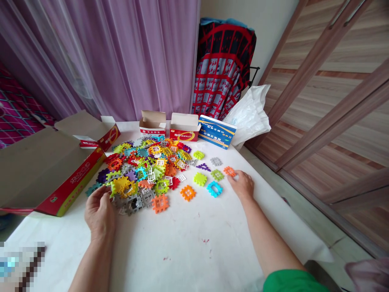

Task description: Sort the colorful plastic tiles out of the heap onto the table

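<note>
A heap of colourful square plastic interlocking tiles (146,170) lies on the white table (188,247). My left hand (99,213) rests at the heap's near left edge, fingers curled against yellow and grey tiles; nothing is clearly held. My right hand (242,184) lies flat on the table to the right, fingertips touching a small orange tile (229,171). Loose tiles sit between the hands: blue (214,189), orange (188,192), lime (200,179), green (217,174).
A big open red cardboard box (45,174) lies at the left. Two small open cartons (152,123) (184,126), a blue box (217,132) and a white plastic bag (251,113) stand at the back. The table's right edge drops to the floor.
</note>
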A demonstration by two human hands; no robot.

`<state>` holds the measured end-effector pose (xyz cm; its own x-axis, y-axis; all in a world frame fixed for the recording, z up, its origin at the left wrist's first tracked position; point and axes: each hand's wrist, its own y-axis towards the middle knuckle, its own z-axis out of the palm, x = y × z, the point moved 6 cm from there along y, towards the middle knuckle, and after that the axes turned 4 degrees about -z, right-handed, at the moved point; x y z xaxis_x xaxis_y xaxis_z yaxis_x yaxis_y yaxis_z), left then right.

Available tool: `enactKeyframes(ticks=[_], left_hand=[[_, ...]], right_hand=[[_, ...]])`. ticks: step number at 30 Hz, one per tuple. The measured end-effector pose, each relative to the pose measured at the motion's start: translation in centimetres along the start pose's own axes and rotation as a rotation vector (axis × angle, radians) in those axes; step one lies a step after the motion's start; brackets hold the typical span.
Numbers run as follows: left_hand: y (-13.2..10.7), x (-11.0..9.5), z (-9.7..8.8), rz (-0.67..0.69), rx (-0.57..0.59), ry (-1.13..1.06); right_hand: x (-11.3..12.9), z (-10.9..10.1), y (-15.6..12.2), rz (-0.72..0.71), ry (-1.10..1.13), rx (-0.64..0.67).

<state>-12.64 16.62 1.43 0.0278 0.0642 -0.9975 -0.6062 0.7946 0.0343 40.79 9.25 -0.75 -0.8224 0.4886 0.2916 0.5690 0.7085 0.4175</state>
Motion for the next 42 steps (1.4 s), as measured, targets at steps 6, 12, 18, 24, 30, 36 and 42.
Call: enactKeyframes(ticks=[6,12,18,24,30,36,42], left_hand=[[-0.2,-0.4,0.1,-0.008,-0.012,-0.02],[-0.2,-0.5,0.2,0.001,-0.011,-0.007],[0.1,0.0,0.1,0.01,-0.011,-0.013],[0.2,0.0,0.0,0.02,-0.012,0.023],[0.1,0.0,-0.1,0.013,0.003,0.016],[0.1,0.0,0.1,0.022,-0.005,0.012],[0.1,0.0,0.1,0.018,-0.007,-0.002]], right_hand=[[0.3,-0.4,-0.2,-0.017,0.031,-0.024],[0.1,-0.2,-0.3,-0.021,0.054,-0.038],[0.1,-0.2,-0.3,-0.013,0.041,-0.02],[-0.2,-0.2,-0.1,-0.006,0.043,-0.012],[-0.2,-0.1,-0.1,0.016,0.068,-0.005],[0.0,-1.2,0.0,-0.013,0.111,-0.089],[9.0,-4.4,-6.1,-0.42,0.427,-0.231]])
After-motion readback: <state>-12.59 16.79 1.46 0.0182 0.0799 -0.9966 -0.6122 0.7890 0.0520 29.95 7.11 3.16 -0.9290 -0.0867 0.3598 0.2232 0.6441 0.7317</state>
